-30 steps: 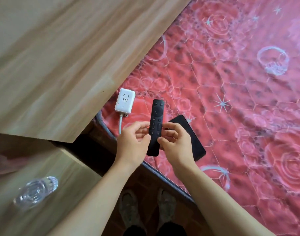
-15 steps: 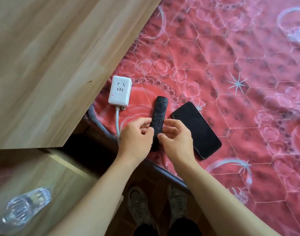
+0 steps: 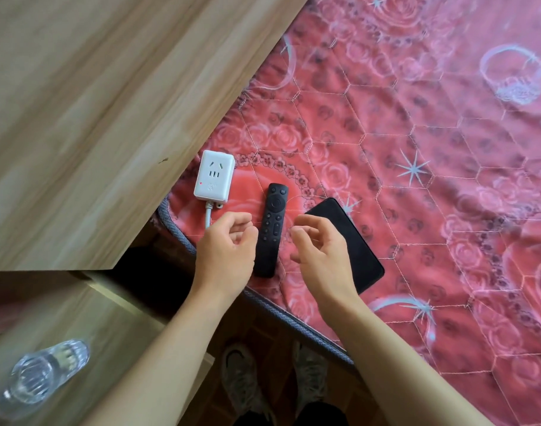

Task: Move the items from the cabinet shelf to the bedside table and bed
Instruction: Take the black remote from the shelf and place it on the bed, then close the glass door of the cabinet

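A black remote control (image 3: 270,229) lies flat on the red patterned bed cover (image 3: 417,179), near the bed's edge. My left hand (image 3: 226,250) hovers just left of it and my right hand (image 3: 321,250) just right of it, both with loosely curled fingers and holding nothing. A black phone (image 3: 355,244) lies face down to the right of the remote, partly under my right hand. A white power socket (image 3: 214,179) with a cord lies to the left of the remote. A clear plastic water bottle (image 3: 38,376) stands on the bedside table (image 3: 94,333) at the lower left.
A wooden headboard or cabinet panel (image 3: 94,118) fills the upper left and overhangs the bed corner. A dark gap lies between the bedside table and the bed. My shoes (image 3: 241,373) stand on the floor below the bed edge.
Both hands have let go of the remote, which now rests on the bed cover, and have moved apart to either side of it.
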Tool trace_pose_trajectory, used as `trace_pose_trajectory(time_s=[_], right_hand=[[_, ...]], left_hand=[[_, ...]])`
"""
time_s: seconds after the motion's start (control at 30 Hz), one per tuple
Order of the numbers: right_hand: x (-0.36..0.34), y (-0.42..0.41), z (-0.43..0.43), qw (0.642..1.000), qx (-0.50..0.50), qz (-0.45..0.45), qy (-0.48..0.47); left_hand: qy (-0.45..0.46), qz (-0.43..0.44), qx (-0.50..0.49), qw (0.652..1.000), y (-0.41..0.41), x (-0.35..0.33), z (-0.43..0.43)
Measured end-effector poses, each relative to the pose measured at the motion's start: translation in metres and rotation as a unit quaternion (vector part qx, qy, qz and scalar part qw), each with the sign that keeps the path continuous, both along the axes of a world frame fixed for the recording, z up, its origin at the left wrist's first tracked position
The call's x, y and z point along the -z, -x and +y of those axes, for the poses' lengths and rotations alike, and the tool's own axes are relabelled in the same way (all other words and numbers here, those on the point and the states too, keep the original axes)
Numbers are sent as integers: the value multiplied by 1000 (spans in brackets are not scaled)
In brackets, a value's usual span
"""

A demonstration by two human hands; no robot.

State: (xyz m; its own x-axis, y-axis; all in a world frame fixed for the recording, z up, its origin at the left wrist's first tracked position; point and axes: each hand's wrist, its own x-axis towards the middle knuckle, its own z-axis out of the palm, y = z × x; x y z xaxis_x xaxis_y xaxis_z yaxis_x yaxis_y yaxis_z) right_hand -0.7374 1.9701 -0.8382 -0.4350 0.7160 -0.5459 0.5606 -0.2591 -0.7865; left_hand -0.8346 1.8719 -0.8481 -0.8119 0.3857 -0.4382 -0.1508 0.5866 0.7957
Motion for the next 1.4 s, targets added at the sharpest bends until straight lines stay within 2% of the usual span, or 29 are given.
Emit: trace_pose_trajectory(time_s=[0.33, 0.57, 1.13, 1.4], right_hand=[[-64, -5, 18, 997, 4, 83, -4], [-138, -6, 39, 985, -5, 155, -71], [-419, -43, 61, 951, -33, 273, -144], [-546, -83, 83, 926, 20, 338, -165]], left_hand=[[-96, -39, -68, 992, 5, -66, 15], [-174, -28, -67, 982, 5, -144, 34], [-307, 35, -9, 951, -39, -434, 79], [-368, 70, 23, 927, -78, -563, 89]])
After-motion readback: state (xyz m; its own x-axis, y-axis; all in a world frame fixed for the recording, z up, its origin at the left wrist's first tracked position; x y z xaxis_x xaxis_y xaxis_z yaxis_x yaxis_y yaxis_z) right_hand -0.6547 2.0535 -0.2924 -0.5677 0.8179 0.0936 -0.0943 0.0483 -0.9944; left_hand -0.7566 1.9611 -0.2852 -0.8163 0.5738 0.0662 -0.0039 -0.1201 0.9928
